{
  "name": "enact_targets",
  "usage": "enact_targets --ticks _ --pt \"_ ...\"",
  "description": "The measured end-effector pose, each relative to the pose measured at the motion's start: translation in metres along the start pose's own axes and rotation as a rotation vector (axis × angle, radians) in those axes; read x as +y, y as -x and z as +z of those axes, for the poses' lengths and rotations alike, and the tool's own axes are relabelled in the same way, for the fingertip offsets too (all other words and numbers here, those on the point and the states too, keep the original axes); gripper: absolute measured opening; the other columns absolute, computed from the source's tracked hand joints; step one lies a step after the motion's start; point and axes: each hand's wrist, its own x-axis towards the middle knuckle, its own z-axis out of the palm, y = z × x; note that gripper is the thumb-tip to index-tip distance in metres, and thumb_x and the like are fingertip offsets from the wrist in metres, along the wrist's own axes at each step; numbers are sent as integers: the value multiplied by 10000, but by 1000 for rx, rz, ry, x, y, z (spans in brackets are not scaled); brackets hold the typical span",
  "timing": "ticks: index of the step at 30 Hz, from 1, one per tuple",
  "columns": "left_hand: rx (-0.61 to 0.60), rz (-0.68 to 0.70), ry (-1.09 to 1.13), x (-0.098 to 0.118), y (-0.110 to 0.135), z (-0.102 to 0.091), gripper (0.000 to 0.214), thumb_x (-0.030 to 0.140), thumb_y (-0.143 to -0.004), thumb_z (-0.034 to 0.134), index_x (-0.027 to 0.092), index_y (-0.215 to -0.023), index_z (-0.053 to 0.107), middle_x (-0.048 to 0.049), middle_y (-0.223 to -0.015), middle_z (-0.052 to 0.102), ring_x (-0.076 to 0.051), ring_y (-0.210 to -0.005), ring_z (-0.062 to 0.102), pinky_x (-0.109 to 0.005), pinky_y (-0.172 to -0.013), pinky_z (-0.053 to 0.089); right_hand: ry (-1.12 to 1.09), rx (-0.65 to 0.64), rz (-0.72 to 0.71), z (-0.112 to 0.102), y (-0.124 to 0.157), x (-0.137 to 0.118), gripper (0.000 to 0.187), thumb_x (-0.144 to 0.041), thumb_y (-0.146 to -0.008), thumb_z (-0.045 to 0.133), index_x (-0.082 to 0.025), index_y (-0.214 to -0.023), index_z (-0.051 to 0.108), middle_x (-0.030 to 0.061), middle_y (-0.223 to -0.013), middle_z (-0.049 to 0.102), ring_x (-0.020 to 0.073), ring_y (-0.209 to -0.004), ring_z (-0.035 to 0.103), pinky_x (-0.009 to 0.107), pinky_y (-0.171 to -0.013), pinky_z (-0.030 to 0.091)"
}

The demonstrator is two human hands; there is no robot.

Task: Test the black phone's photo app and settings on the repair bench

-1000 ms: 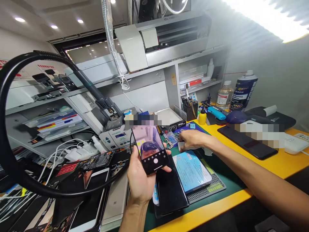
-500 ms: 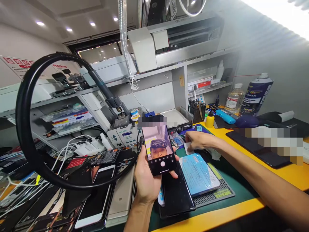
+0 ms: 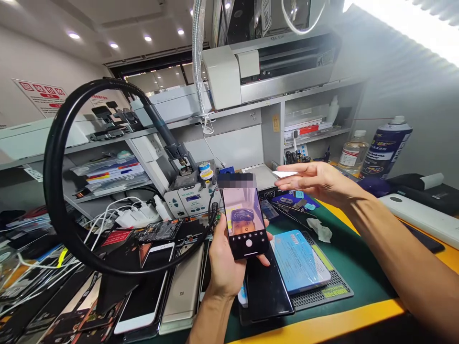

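My left hand (image 3: 226, 267) is wrapped round a smartphone (image 3: 247, 220), held upright. Its lit screen is in camera mode, with a person's head in the picture. To the right and higher up, my right hand (image 3: 311, 179) grips a thin white flat piece (image 3: 285, 174) between its fingers; whether it is paper or card I cannot tell. Below the held smartphone lies a larger black phone (image 3: 268, 291), screen up. Beside that sits a blue-and-white box (image 3: 301, 260) on a grey perforated mat (image 3: 339, 286).
A black hose (image 3: 50, 191) loops high at the left. Several phones, among them a gold one (image 3: 182, 286), cover the bench's left side. A crumpled white tissue (image 3: 320, 230) lies on the green mat (image 3: 358, 260). A spray can (image 3: 385, 148) and a clear bottle (image 3: 353, 150) stand at the back right.
My right hand has risen from the bench behind the blue-and-white box, lifting the thin white piece. My left hand still holds the smartphone. The whole view has shifted slightly.
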Motion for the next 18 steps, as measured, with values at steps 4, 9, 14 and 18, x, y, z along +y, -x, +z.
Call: enact_targets --ticks 4,9,14,18 --pt "3 -20 -9 -1 0 1 639 537 -1051 286 55 -1164 690 -229 -998 769 -328 -808 747 -352 -431 588 -110 -19 -85 5 -1 -10 334 -274 -728 910 -159 -1033 835 91 -890 804 216 -787 769 338 -778 628" --pt "21 -37 -17 -2 1 2 636 545 -1049 290 56 -1150 684 -224 -983 768 -319 -785 742 -348 -421 582 -32 -1 -143 15 -13 -16 227 -361 -789 880 -214 -962 861 83 -1007 797 205 -910 737 285 -775 612" --pt "31 -43 -9 -1 1 3 624 548 -1047 303 62 -1194 667 -223 -976 768 -314 -779 741 -348 -417 581 70 16 -257 30 -19 -35 153 -352 -760 878 -226 -840 844 48 -884 746 148 -736 635 248 -624 546" --pt "22 -47 -4 -2 1 3 621 554 -1043 317 68 -1210 665 -223 -985 770 -313 -781 743 -348 -420 584 230 -64 -219 43 -21 -54 126 -300 -748 871 -201 -780 800 25 -647 669 131 -551 559 268 -526 478"
